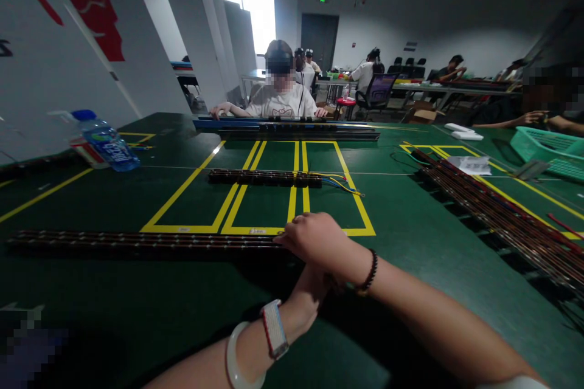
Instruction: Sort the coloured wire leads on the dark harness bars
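A long dark strip with brownish bars (137, 242) lies across the near side of the green table. My right hand (319, 240), with a dark beaded bracelet at the wrist, is closed at the strip's right end, fingers curled over it. Crossing underneath is my left hand (312, 295), wearing a watch and a pale bangle. Its fingers are hidden behind the right hand, near the same end of the strip. A shorter dark strip (264, 178) rests farther off inside yellow tape lines, with yellow, blue and red wires at its right end.
Several long strips (497, 213) are bundled at the right, near a green basket (547, 149). A blue-capped bottle (107, 143) lies tilted at the left. Dark rails (296, 130) line the far edge, where a person (280, 97) sits. The table (182, 310) carries yellow tape.
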